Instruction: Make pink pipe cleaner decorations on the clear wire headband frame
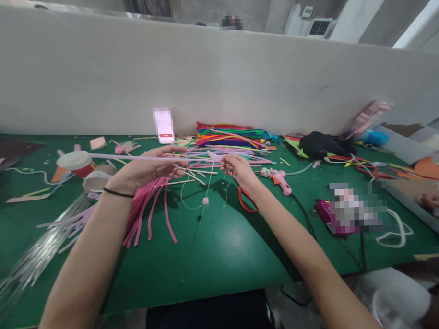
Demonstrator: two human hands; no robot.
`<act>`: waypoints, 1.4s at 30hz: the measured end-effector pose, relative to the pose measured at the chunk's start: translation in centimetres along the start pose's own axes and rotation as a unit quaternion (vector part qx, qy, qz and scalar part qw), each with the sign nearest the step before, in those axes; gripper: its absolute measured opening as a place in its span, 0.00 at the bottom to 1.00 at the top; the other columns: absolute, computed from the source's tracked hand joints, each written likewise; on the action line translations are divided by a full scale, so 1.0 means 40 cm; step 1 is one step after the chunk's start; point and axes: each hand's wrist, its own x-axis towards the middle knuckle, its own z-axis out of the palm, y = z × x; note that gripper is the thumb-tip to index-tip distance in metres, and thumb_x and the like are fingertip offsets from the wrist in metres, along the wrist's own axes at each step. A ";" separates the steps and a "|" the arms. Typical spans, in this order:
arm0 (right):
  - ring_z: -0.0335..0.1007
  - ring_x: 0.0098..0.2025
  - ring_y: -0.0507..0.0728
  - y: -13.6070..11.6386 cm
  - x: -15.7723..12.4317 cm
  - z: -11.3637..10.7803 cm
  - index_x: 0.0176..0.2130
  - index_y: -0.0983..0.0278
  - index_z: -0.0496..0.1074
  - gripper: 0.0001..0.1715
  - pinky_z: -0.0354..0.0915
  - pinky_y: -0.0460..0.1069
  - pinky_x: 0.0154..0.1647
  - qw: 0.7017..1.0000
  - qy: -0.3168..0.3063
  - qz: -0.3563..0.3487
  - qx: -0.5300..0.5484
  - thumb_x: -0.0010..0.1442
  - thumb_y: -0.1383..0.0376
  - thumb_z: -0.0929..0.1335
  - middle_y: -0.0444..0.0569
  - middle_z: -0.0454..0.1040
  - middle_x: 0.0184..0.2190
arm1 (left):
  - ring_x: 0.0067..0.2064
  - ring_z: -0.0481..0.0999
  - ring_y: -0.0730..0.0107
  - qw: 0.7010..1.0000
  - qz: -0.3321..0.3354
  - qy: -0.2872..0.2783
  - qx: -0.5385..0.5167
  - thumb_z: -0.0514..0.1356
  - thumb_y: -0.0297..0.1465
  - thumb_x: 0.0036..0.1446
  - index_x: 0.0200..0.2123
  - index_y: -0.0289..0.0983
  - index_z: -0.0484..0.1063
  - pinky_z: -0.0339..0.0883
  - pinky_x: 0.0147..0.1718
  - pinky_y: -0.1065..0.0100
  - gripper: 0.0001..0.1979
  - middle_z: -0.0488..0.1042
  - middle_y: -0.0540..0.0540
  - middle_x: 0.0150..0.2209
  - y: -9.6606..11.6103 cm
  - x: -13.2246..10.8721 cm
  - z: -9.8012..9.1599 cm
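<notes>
My left hand [153, 164], a dark band at its wrist, is closed around a long lilac pipe cleaner [109, 157]. One end sticks out over my wrist to the left; the other runs towards my right hand. My right hand [237, 166] pinches a small lilac piece [214, 156], apparently bent pipe cleaner; its exact shape is hard to make out. Below it hangs a thin clear strand with a small pale pink ball [205, 201] and thin round loops to its sides. Under my left forearm lies a bunch of pink pipe cleaners [144, 210].
Multicoloured pipe cleaners [229, 135] lie at the back beside an upright phone [165, 125]. A pink glue gun [279, 180] and red-handled scissors [247, 202] lie right. Paper cups [77, 162] and silvery strands [45, 247] are left. Another person's hand [435, 202] shows far right.
</notes>
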 end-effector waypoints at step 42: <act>0.71 0.26 0.50 0.003 -0.023 0.032 0.26 0.64 0.71 0.15 0.61 0.43 0.24 0.999 0.024 0.009 -0.028 0.47 0.55 0.72 0.43 0.72 0.24 | 0.63 0.60 0.45 0.660 0.191 0.431 0.585 0.56 0.28 0.59 0.52 0.36 0.74 0.56 0.60 0.47 0.19 0.53 0.36 0.67 0.034 -0.065 -0.067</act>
